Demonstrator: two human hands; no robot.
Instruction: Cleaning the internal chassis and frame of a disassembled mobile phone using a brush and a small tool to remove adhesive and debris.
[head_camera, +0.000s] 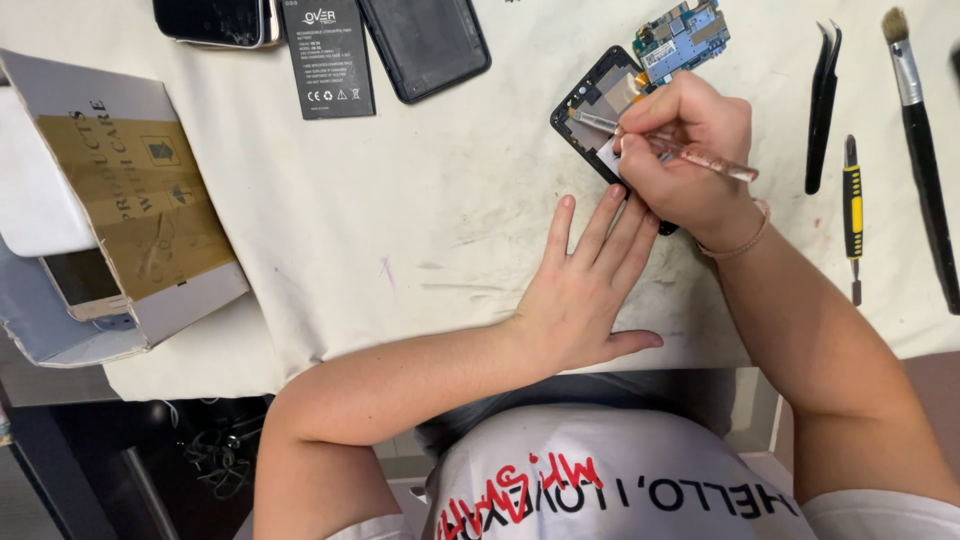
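The left hand (585, 290) lies flat, fingers spread, on the white cloth (400, 220), its fingertips steadying the opened phone (598, 100). The right hand (685, 150) pinches a thin tool (690, 153), its tip inside the phone, beside the circuit board (682, 38).

**Count of things on the table**

Two hands: the left hand (590, 290) at centre, the right hand (685, 150) in the upper right.

One opened phone frame (595, 100) and one circuit board (682, 38), upper right of centre.

One metal-tipped tool (690, 152) in the right hand.

Along the top edge: one phone (215, 20), one black battery (327, 55), one black back cover (425, 42).

At the right edge: one pair of black tweezers (823, 105), one yellow-and-black screwdriver (852, 215), one brush (920, 150).

At the left: one cardboard box (130, 190), with one more phone (80, 280) tucked in it.
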